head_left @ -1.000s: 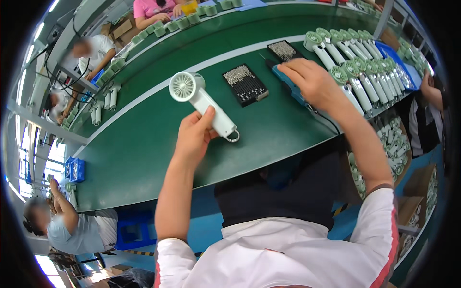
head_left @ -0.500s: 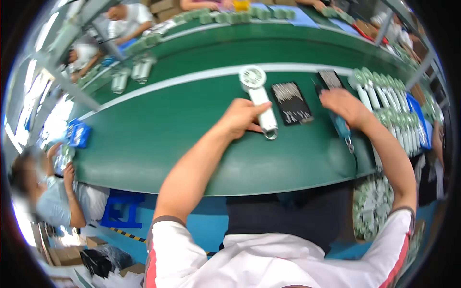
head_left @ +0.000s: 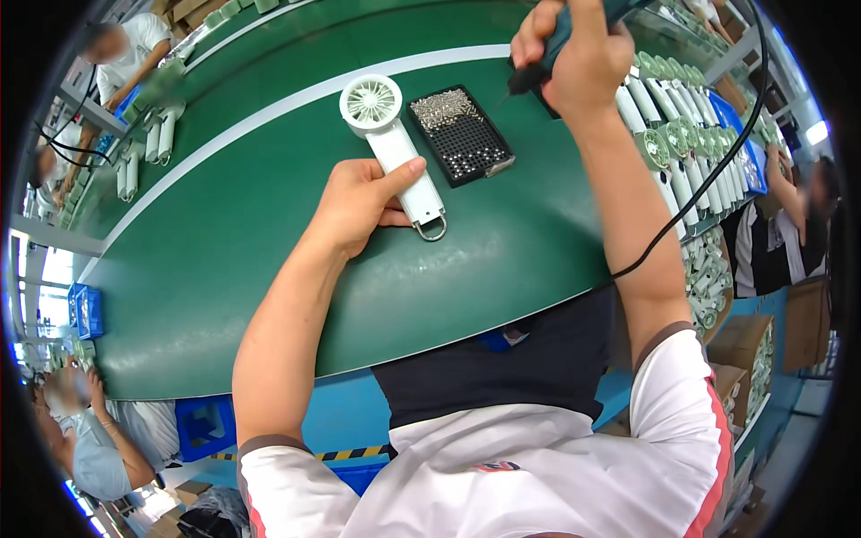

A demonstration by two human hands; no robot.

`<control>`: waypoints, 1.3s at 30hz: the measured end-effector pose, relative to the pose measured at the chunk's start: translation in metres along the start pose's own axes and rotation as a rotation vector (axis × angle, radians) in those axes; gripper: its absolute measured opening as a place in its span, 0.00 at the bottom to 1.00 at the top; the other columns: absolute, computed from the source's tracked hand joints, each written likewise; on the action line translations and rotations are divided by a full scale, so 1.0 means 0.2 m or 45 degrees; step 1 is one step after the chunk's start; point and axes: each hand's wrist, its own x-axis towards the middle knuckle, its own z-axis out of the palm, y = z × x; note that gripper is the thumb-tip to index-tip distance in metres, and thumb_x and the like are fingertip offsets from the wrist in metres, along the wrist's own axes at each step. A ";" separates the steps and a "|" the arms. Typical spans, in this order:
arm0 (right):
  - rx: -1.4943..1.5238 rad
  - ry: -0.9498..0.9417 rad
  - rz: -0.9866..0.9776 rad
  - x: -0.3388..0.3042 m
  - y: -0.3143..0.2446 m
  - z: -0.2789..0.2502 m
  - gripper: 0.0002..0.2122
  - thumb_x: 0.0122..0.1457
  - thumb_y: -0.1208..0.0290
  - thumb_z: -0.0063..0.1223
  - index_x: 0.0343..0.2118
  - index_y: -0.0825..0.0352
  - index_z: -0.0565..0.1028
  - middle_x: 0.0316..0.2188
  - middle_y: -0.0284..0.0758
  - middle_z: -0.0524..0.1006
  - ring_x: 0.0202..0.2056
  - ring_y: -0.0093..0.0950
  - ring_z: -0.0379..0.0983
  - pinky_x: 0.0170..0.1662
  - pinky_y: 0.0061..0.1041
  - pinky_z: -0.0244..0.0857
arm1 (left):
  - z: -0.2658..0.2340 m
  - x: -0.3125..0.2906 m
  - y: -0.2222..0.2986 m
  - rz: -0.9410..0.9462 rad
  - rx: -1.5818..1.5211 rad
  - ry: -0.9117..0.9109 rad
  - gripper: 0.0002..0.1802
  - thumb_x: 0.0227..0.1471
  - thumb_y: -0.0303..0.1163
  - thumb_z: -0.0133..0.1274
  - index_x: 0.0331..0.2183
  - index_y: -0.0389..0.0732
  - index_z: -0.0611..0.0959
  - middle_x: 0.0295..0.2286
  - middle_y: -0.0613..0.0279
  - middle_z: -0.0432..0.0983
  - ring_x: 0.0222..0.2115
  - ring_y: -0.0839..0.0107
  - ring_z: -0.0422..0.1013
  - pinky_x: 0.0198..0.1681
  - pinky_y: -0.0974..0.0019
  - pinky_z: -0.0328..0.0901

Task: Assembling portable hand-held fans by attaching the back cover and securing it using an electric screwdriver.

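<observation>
My left hand (head_left: 357, 203) is closed around the handle of a white handheld fan (head_left: 395, 154), thumb across its front. The fan lies along the green table, its round grille pointing away from me and a metal loop at its near end. My right hand (head_left: 587, 67) grips a teal electric screwdriver (head_left: 558, 38), raised over the far right of the table. Its black nose and thin bit point left and down, apart from everything. Between the hands lies a black screw tray (head_left: 434, 151) with many small silver screws (head_left: 444, 109). A second dark tray (head_left: 549, 109) is mostly hidden behind my right hand.
Rows of white fans with green heads (head_left: 686, 170) stand at the right beside a blue bin (head_left: 749, 148). The screwdriver's black cord (head_left: 686, 211) loops past my right forearm. Co-workers sit at the left and right. Blue bins (head_left: 86, 311) stand at the left edge.
My right hand has turned the screwdriver from lying low in the hand to a raised grip, higher over the table. The view has shifted; my left hand still holds the fan.
</observation>
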 end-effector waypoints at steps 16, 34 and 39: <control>-0.066 -0.178 -0.015 -0.12 0.16 -0.22 0.10 0.70 0.69 0.52 0.41 0.74 0.74 0.16 0.33 0.70 0.13 0.24 0.67 0.17 0.27 0.65 | 0.05 0.01 0.01 0.007 0.136 0.077 0.22 0.58 0.41 0.64 0.35 0.26 0.84 0.29 0.52 0.84 0.28 0.69 0.82 0.31 0.68 0.78; -0.185 -0.208 -0.028 -0.14 0.20 -0.19 0.09 0.68 0.71 0.54 0.37 0.73 0.75 0.14 0.33 0.72 0.12 0.23 0.67 0.16 0.24 0.64 | 0.05 -0.01 0.02 0.023 0.150 0.085 0.21 0.59 0.40 0.64 0.35 0.27 0.84 0.29 0.53 0.84 0.27 0.70 0.81 0.30 0.69 0.77; -0.333 -0.377 -0.070 -0.15 0.23 -0.18 0.07 0.67 0.73 0.56 0.34 0.71 0.76 0.15 0.30 0.75 0.13 0.19 0.69 0.18 0.20 0.63 | 0.05 -0.01 0.02 0.028 0.170 0.091 0.21 0.58 0.41 0.65 0.35 0.27 0.84 0.29 0.53 0.84 0.26 0.71 0.81 0.29 0.70 0.76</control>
